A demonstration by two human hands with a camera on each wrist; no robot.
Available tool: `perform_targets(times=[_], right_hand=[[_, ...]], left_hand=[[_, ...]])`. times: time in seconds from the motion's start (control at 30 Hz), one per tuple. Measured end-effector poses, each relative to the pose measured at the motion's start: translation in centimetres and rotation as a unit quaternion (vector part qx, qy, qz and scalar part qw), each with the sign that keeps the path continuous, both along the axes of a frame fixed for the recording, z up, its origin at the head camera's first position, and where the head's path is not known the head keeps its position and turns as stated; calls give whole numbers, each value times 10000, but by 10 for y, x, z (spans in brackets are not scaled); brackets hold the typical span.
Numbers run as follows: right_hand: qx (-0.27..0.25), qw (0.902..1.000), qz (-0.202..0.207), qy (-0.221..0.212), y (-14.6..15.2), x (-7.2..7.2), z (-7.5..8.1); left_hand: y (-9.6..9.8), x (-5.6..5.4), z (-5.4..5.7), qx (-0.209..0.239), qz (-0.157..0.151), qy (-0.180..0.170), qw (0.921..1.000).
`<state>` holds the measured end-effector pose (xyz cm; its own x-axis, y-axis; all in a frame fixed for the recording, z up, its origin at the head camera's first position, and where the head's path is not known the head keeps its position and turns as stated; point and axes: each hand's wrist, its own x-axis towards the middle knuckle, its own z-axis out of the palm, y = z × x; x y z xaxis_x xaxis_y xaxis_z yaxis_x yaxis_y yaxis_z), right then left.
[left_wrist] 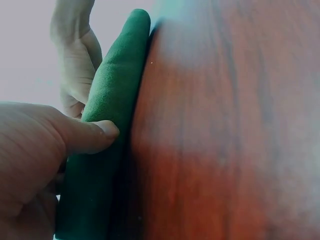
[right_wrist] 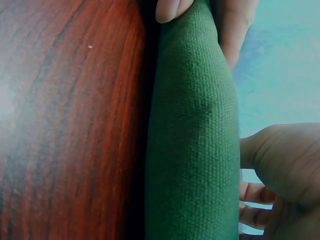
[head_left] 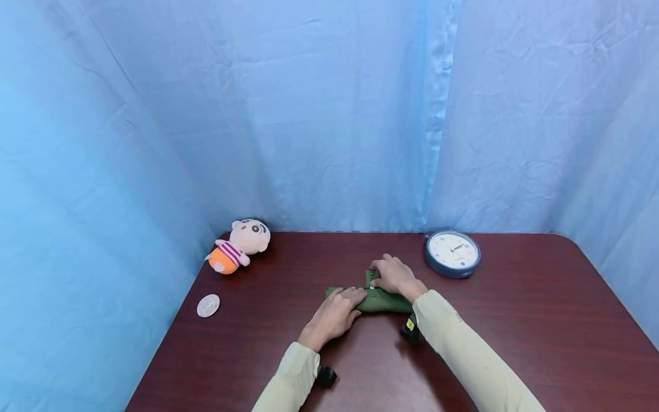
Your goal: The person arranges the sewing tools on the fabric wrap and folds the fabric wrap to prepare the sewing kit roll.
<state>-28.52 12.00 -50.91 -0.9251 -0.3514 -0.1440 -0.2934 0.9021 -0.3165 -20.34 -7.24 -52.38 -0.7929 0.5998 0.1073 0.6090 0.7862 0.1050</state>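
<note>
A green canvas pouch [head_left: 386, 301], folded into a long roll with a snap on it, lies crosswise on the table. My left hand [head_left: 333, 313] grips its left part. In the left wrist view the thumb [left_wrist: 106, 131] presses the near side while the other fingers are mostly hidden behind the roll. At the far side, my right hand [head_left: 393, 276] holds a short green strap [head_left: 368, 278] with a snap, thumb and fingers around it. The right wrist view has the woven roll [right_wrist: 195, 140] in front of the right hand [right_wrist: 295, 175], hiding its fingertips.
A plush doll [head_left: 242, 246] lies at the table's back left corner, with a pale round disc [head_left: 208, 305] nearer the left edge. A blue-rimmed clock [head_left: 453, 253] stands at the back, right of the hands. Blue curtains [head_left: 329, 114] enclose the dark red wooden table [head_left: 525, 309].
</note>
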Motion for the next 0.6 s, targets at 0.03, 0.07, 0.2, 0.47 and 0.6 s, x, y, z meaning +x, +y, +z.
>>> perform_targets(times=[0.03,0.07,0.2,0.47,0.6], right_hand=[[12,10000,-13,5,0,0,0],[26,10000,-17,13,-1,0,-1],[58,10000,-30,19,-1,-1,-2],[-448,9990,5,30,2,-2,-2],[-1244,9921,125,-32,6,-3,2]], left_hand=[[-1,1,0,7,4,12,10000],[-1,1,-1,4,7,35,10000],[-2,3,-2,-76,40,129,9999],[-1,0,2,-117,125,-48,9998],[-1,-2,2,-74,39,26,10000]])
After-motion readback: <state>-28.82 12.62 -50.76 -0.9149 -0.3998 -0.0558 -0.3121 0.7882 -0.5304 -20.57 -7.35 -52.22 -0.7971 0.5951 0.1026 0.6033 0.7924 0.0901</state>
